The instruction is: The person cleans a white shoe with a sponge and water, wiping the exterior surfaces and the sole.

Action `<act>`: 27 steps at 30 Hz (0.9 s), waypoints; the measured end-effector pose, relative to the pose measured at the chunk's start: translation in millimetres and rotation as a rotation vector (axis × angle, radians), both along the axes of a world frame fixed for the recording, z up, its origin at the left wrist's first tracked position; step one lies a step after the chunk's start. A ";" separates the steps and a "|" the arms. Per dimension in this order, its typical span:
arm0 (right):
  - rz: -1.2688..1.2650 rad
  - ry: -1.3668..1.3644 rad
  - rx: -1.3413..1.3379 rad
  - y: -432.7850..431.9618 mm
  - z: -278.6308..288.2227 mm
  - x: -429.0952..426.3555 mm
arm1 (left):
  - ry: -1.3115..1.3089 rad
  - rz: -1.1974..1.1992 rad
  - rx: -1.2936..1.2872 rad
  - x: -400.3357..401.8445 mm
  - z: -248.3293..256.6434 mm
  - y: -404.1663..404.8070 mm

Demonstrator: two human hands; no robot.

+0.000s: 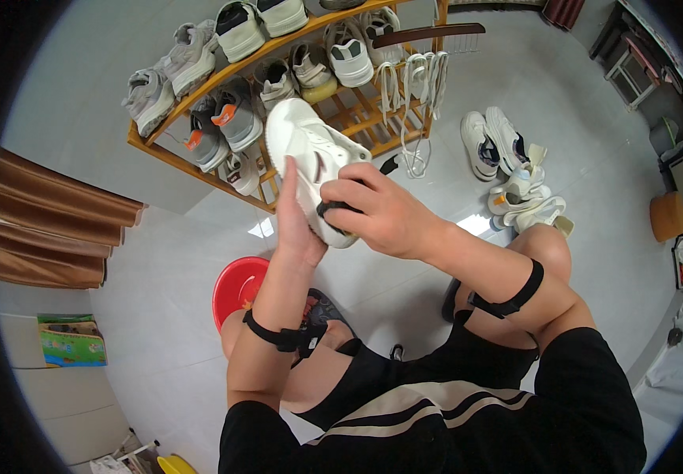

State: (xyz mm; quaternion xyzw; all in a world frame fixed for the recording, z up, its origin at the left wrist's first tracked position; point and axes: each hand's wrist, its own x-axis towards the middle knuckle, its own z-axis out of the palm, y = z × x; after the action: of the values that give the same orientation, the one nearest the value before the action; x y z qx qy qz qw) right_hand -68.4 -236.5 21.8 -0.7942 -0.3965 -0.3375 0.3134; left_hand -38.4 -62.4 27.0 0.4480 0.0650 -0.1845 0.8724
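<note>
A white sneaker (312,139) without laces is held up in front of the shoe rack, its toe pointing up and to the left. My left hand (297,222) grips it from below and the left, thumb along its side. In my right hand (371,207) is a small black object (338,208), pressed against the heel end of the shoe; the fingers hide most of it, so its kind cannot be told.
Several shoes fill the wooden rack (199,95) ahead. White shoelaces (415,77) hang at its right end by a brown-backed comb-like rack (430,34). Several white shoes (495,142) lie on the floor at right. A red basin (238,284) stands near my left leg.
</note>
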 end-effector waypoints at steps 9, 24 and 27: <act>-0.225 -0.059 0.022 12.2 3.6 -6.5 | -0.103 0.252 -0.067 4.9 -4.0 -7.0; -0.281 -0.098 0.187 19.7 22.5 3.6 | -0.405 0.395 -0.035 -22.8 -7.6 -41.5; -0.243 -0.120 0.179 17.5 28.3 4.0 | -0.399 0.386 -0.049 -18.1 8.6 -32.4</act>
State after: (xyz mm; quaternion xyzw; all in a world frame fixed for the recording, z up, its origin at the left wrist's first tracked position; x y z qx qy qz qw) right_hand -64.4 -219.0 50.1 -0.7836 -0.2838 -0.4536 0.3157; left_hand -56.5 -94.8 35.7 0.4337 -0.0282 0.0756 0.8975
